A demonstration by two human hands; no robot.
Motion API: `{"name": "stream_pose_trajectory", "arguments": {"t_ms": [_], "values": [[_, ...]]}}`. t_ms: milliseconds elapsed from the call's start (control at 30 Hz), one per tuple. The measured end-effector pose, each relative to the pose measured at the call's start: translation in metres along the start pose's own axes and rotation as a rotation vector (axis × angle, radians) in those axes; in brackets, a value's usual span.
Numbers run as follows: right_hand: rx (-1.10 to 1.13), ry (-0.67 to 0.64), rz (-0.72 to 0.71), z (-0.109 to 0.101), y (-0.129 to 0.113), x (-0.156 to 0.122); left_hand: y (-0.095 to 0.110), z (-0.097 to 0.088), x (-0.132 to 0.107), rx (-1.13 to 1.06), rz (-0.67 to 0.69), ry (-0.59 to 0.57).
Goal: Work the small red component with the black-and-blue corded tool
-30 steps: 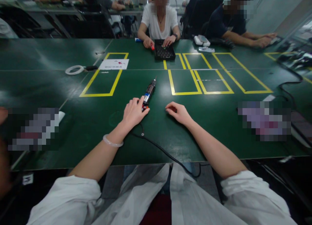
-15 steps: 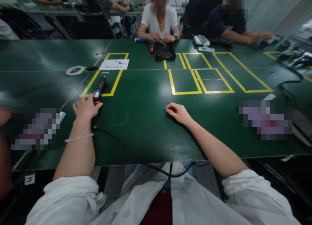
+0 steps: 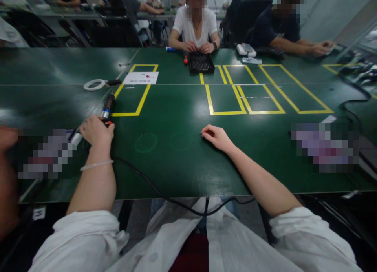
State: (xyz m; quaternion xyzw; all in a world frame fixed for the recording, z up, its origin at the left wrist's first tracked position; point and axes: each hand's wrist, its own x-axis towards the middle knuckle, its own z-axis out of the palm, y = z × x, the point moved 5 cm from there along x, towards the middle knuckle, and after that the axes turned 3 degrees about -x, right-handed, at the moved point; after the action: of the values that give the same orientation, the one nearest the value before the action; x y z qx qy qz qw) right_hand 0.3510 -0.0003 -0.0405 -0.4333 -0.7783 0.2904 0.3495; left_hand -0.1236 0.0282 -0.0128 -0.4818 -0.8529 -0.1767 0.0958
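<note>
Left hand (image 3: 96, 131): grip clenched on the electric screwdriver (image 3: 107, 105), lying at the left of the bench (image 3: 176, 107). Right hand (image 3: 215, 136): curled, grip state indeterminable. Far black tray (image 3: 201, 62): contents indistinct.

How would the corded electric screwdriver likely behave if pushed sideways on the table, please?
The electric screwdriver looks stiff and cylindrical, so it may roll on the smooth table. Its cable, draped over the table edge, would probably drag and tug it back. With the left hand gripping its rear end, it would likely pivot.
</note>
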Motion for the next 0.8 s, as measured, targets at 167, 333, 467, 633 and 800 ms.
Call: {"name": "stream_pose_trajectory", "arguments": {"t_ms": [167, 333, 467, 633, 800], "values": [[0.011, -0.011, 0.007, 0.0, 0.0, 0.0, 0.002, -0.007, -0.003, -0.064, -0.046, 0.032], [0.041, -0.021, 0.032, 0.003, 0.001, 0.001, 0.033, -0.024, -0.018, -0.305, 0.101, 0.188], [0.102, -0.03, 0.048, 0.007, 0.001, 0.001, 0.102, -0.023, -0.052, -0.743, 0.386, -0.084], [0.341, -0.071, 0.08, 0.012, 0.002, 0.001, 0.2, -0.024, -0.127, -1.131, 0.504, -0.737], [0.681, -0.169, 0.083, 0.017, -0.006, 0.0, 0.247, -0.023, -0.183, -1.217, 0.479, -1.163]]}}
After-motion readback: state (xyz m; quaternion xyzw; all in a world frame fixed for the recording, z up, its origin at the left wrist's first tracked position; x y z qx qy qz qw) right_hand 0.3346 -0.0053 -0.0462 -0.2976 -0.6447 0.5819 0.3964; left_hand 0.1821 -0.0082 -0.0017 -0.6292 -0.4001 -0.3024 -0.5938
